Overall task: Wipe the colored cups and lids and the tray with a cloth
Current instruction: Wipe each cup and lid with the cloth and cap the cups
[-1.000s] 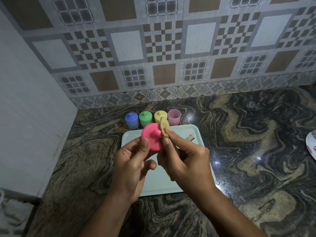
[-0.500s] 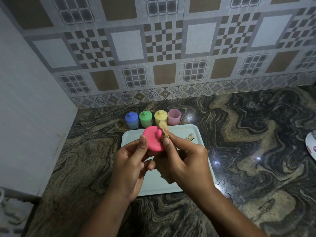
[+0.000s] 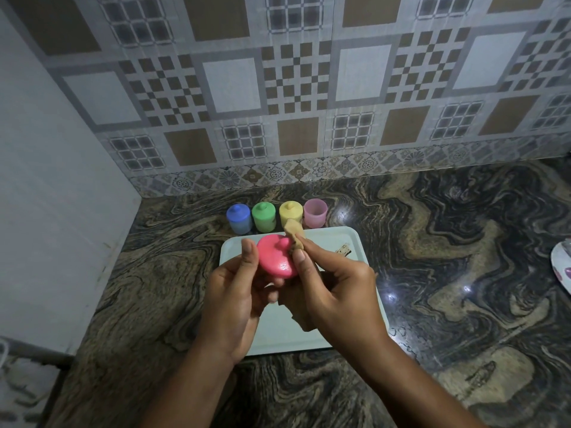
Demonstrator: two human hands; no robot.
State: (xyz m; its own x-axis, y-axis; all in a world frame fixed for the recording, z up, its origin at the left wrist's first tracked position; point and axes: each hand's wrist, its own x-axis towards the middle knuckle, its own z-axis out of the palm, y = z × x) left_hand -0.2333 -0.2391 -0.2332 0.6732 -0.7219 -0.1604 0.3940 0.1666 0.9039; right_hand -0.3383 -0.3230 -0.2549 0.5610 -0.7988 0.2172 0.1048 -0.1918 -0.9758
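My left hand (image 3: 234,295) holds a pink lid (image 3: 276,257) by its edge, above a pale tray (image 3: 349,242). My right hand (image 3: 333,288) pinches a beige cloth (image 3: 293,234) against the lid's knob side; more of the cloth hangs below my palms. Behind the tray stand a blue cup (image 3: 238,218), a green cup (image 3: 263,217) and a yellow cup (image 3: 289,214), each with its lid on. At the right end of that row is a pink cup (image 3: 315,213) without a lid.
The marbled counter (image 3: 448,273) runs to a tiled back wall (image 3: 309,88) and a plain side wall (image 3: 46,211) on the left. A white plate (image 3: 562,267) pokes in at the right edge. A small brown scrap (image 3: 343,250) lies on the tray.
The pink lid has turned in my left hand, its top now facing more upward. The cloth in my right hand has shifted along the lid's far edge.
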